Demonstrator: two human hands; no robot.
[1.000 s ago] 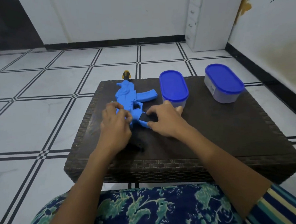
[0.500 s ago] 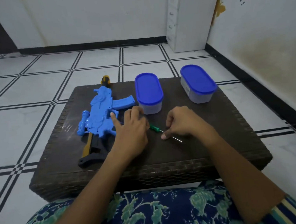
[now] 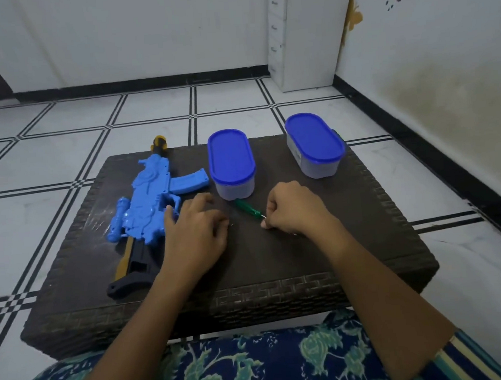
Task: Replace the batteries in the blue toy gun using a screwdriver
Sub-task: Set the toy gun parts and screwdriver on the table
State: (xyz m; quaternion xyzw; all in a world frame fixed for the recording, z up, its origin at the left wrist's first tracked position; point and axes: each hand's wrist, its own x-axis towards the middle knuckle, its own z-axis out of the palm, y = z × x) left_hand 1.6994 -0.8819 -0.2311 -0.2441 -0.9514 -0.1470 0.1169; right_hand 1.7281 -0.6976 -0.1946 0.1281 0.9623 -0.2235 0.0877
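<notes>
On the woven table (image 3: 365, 235), the right hand (image 3: 295, 207) pinches the green screwdriver's (image 3: 246, 209) thin shaft. The left hand (image 3: 196, 232) lies loose, empty, beside the blue toy gun (image 3: 146, 203).

Fairly bright, soft indoor light with a cool bluish cast. There are no hard shadows, only faint dark smudges under the fingers (image 3: 202, 200) on the dark surface (image 3: 350, 236). Left of the fingers, a dull scratched sheen glints on the surface beside the blue toy gun (image 3: 146, 206). Beyond the fingers, the floor (image 3: 52, 209) lines bow outward toward the frame edges. Fine detail looks slightly smeared, most of all in the patterned cloth (image 3: 255, 367) nearest the camera.
</notes>
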